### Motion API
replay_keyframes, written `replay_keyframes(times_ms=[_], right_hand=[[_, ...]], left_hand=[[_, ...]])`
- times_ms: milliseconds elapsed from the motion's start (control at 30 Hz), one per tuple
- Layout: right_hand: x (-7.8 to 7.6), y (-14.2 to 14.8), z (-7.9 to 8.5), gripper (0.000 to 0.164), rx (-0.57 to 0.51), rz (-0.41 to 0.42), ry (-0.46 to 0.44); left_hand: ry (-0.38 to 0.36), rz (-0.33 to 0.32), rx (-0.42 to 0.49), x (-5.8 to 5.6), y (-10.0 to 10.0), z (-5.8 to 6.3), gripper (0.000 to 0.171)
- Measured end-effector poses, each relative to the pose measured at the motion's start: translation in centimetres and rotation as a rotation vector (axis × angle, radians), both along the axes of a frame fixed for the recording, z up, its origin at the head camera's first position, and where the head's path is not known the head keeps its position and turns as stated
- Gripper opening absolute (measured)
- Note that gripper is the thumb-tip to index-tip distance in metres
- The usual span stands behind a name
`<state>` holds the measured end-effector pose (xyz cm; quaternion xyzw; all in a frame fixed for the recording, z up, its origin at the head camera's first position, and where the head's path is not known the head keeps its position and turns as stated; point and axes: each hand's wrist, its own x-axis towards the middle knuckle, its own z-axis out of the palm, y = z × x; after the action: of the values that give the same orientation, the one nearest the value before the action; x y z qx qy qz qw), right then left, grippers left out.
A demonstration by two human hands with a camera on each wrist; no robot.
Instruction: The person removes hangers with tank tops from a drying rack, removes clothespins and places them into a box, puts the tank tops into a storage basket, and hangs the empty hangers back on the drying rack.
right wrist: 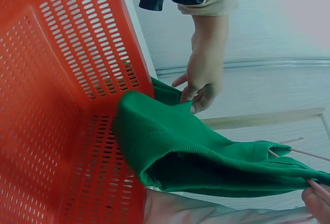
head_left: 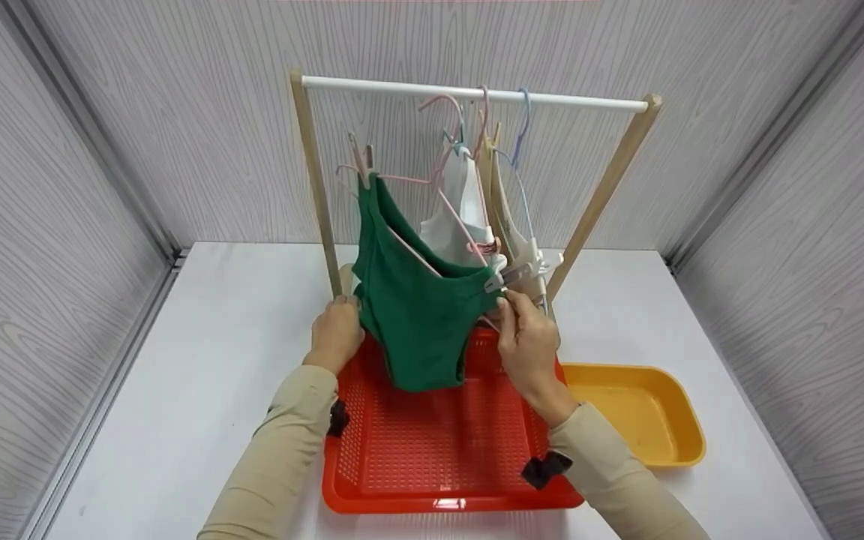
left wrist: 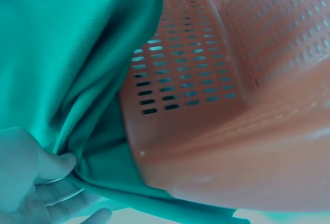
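Green underpants (head_left: 424, 315) hang slanted on a pink hanger (head_left: 406, 180), their left waist corner higher than the right. My left hand (head_left: 336, 334) pinches their left edge; in the left wrist view its thumb (left wrist: 56, 165) presses on the folded fabric. At the lower right corner my right hand (head_left: 529, 341) pinches the garment beside a pale clip (head_left: 503, 280). A clothespin (head_left: 363, 161) grips the upper left corner. The right wrist view shows a leg opening (right wrist: 180, 170) and only the right hand's fingertips (right wrist: 314, 203).
Behind, white and beige garments (head_left: 526, 255) hang from a white rod (head_left: 574, 99) on a wooden frame (head_left: 604, 195). A red perforated basket (head_left: 439, 501) lies below the hands. To its right stands a yellow tray (head_left: 642, 412) on the white table (head_left: 199, 360).
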<state>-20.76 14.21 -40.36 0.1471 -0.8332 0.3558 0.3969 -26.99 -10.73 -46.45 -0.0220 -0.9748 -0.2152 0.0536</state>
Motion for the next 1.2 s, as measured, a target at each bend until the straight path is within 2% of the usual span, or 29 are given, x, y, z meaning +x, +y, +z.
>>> replay_keyframes(times_ms=[300,633,867,1067,1200], right_hand=[[0.0,0.2,-0.1,0.011,-0.022,0.022,-0.038],[-0.2,0.4,-0.3,0.010,-0.027,0.039,-0.005],[-0.3,0.8,-0.4,0.010,-0.035,0.045,0.007],[-0.4,1.1,-0.7,0.009,-0.036,0.043,0.002],[-0.5,1.1,-0.8,0.009,-0.028,0.047,-0.007]], left_hand=[[0.030,-0.006,0.066,0.6,0.6,1.9,0.014],[0.139,-0.009,0.127,1.4,0.8,3.2,0.016],[0.149,-0.014,0.191,1.9,1.2,4.4,0.018],[0.203,-0.074,0.245,3.1,1.9,5.4,0.016],[0.200,-0.113,0.294,3.9,2.5,5.7,0.015]])
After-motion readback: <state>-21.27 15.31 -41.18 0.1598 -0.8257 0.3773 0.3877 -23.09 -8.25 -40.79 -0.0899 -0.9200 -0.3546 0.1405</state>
